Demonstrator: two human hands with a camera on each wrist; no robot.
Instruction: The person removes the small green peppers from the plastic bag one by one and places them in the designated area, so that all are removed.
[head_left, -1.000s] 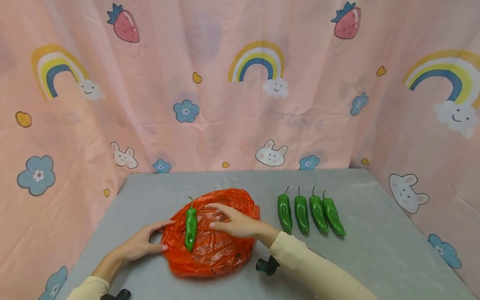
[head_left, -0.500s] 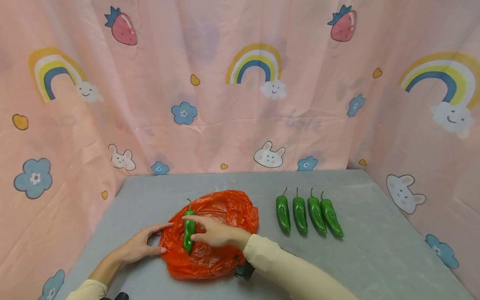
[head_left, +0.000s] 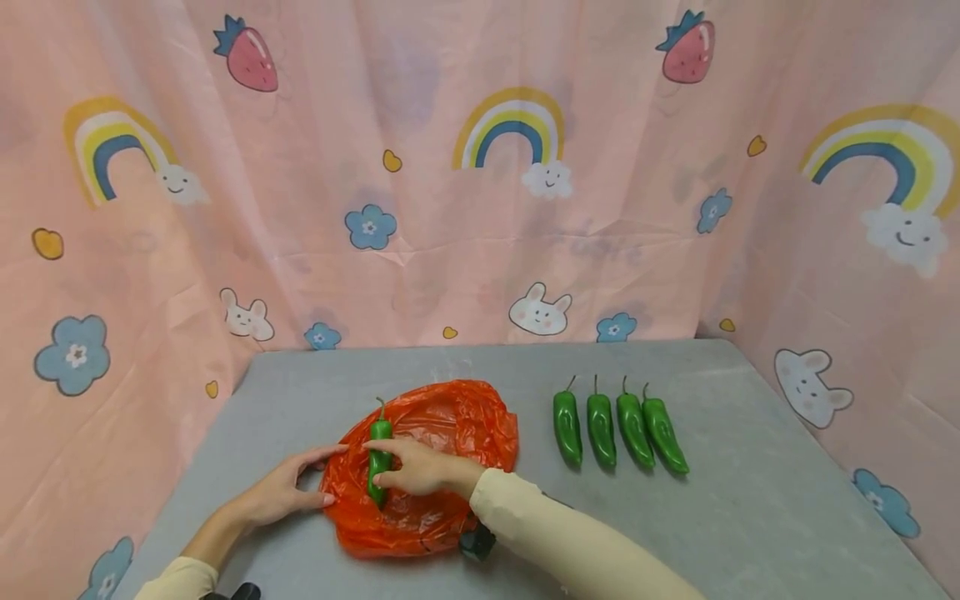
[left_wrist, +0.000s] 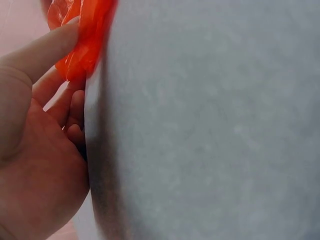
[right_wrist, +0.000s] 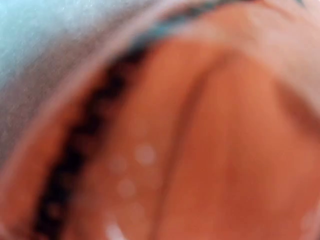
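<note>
A green chili pepper (head_left: 379, 431) lies lengthwise on the left part of a crumpled red plastic bag (head_left: 487, 417). My right hand (head_left: 412, 467) reaches over the bag and grips this pepper, its index finger across the top and thumb at the near side. At the bag's left edge rests my left hand (head_left: 277, 492), thumb and index finger spread apart and touching the plastic. In the left wrist view the thumb of the left hand (left_wrist: 40, 150) lies against the bag (left_wrist: 92, 40). Only blurred red plastic (right_wrist: 225, 150) fills most of the right wrist view; the right fingers are hidden there.
Several more green chili peppers (head_left: 601, 429) lie in a row on the grey table (head_left: 720, 517), right of the bag, with stems pointing away. A pink patterned curtain (head_left: 420, 283) hangs behind and along both sides of the table.
My right hand has moved left from above the middle of the bag onto the chili pepper and grips it. The left hand stays at the bag's edge.
</note>
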